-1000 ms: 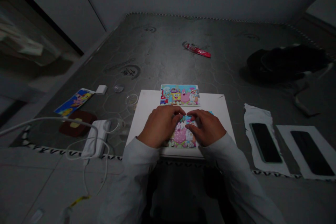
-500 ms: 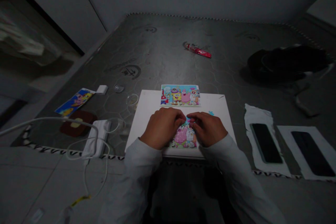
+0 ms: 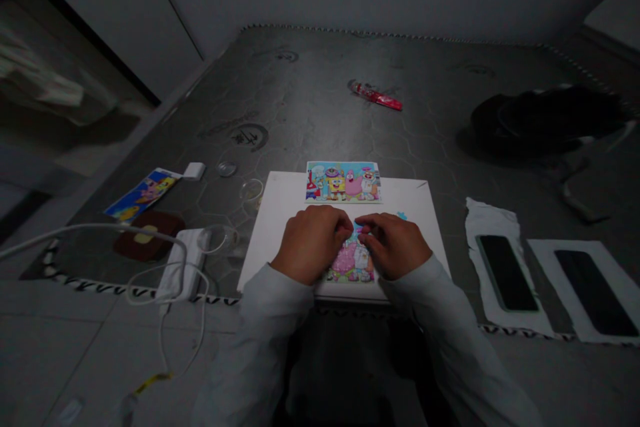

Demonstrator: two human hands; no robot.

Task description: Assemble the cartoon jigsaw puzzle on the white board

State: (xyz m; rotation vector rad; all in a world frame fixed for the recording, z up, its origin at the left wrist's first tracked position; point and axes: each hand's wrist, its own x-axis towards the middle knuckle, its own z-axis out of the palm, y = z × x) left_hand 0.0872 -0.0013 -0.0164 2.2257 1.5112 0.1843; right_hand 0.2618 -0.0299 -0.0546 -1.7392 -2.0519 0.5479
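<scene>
A white board [image 3: 280, 213] lies on the grey mat in front of me. On its far edge rests a colourful cartoon picture card [image 3: 343, 181]. Nearer me sits a partly assembled cartoon jigsaw [image 3: 351, 260], mostly covered by my hands. My left hand [image 3: 311, 242] rests on the jigsaw's left side with fingers curled and tips pinched toward the middle. My right hand [image 3: 395, 245] mirrors it on the right side, fingers bent, fingertips almost touching the left ones. What lies under the fingertips is hidden. A small blue puzzle piece [image 3: 401, 216] lies loose beside my right hand.
Left of the board are a white charger with cables [image 3: 181, 263], a dark red pad [image 3: 148, 235], another cartoon card [image 3: 141, 195] and clear plastic lids [image 3: 251, 189]. Two phones [image 3: 506, 271] lie on white cloths at right. A red wrapper [image 3: 376, 96] and dark clothing [image 3: 540, 119] lie farther back.
Both hands slid slightly toward me over the jigsaw and their fingers curled in tighter; the loose blue piece by the right hand became visible.
</scene>
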